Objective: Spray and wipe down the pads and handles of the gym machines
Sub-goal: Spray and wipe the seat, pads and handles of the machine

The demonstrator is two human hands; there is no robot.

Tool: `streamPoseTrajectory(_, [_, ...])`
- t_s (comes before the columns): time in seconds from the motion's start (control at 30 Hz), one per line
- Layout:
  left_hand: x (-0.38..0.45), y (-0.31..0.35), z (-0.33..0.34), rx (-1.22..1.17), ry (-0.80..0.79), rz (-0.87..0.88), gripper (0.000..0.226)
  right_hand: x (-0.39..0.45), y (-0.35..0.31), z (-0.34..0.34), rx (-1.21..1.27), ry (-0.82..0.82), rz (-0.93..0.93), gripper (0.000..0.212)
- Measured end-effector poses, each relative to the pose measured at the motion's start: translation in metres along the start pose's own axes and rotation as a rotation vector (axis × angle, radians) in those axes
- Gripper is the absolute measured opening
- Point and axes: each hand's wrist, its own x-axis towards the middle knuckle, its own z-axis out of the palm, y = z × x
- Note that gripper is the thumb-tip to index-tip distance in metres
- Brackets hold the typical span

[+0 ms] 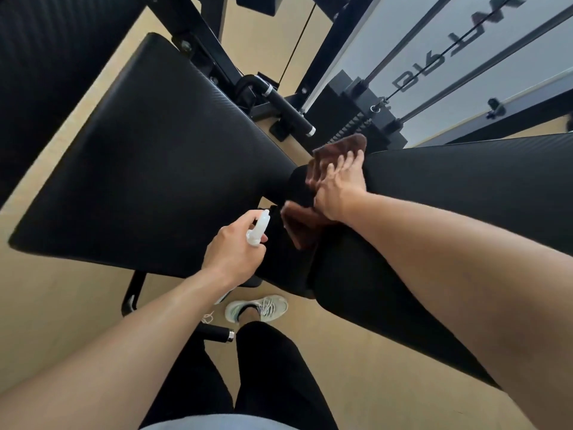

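The brown cloth (313, 193) lies draped over the narrow end of the black back pad (449, 187), at the gap where that pad meets the wide seat pad (148, 169). The right hand (339, 184) presses flat on the cloth with fingers spread; motion blur at the fingertips suggests an active wiping stroke. The left hand (231, 251) grips a white spray bottle (259, 229) just beside the cloth, nozzle toward the pad junction; whether a finger is on the trigger cannot be determined.

For a good result, the palm should hold even pressure and the cloth should wrap round the rounded pad end, so the edge and underside are covered, not only the top face. Strokes should overlap and run along the pad length. The nearby black handle (290, 111) beyond the seat appears not yet wiped.
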Motion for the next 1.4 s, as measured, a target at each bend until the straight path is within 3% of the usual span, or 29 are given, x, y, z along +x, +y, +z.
streamPoseTrajectory(0.1, [-0.002,-0.003,0.001,-0.006,0.002,0.004,0.059,0.018,-0.006,0.011,0.105,0.0,0.083,0.082])
streamPoseTrajectory(0.2, [-0.008,-0.005,0.0,-0.038,0.003,-0.028,0.057,-0.031,-0.049,0.035,0.109,0.053,-0.074,0.087])
streamPoseTrajectory(0.33, [-0.016,-0.005,-0.003,-0.039,-0.01,-0.062,0.057,-0.093,-0.107,0.064,0.16,0.101,-0.22,0.078])
streamPoseTrajectory(0.6, [-0.013,-0.025,-0.011,0.018,0.034,-0.092,0.059,0.003,-0.142,0.046,0.094,0.056,-0.281,0.066])
streamPoseTrajectory(0.7, [-0.013,-0.026,-0.011,0.047,0.058,-0.098,0.06,0.04,-0.104,0.028,0.165,0.059,-0.244,0.067])
streamPoseTrajectory(0.87, [-0.03,-0.008,-0.008,0.038,0.094,-0.045,0.061,0.036,-0.031,0.012,0.247,0.071,-0.036,0.094])
streamPoseTrajectory(1.1, [-0.073,0.065,-0.01,0.12,-0.099,0.131,0.053,-0.062,0.059,0.008,0.264,0.083,-0.028,0.057])
streamPoseTrajectory(1.4, [-0.097,0.177,-0.004,0.353,-0.119,0.53,0.04,-0.23,0.215,0.046,0.298,0.067,0.466,0.061])
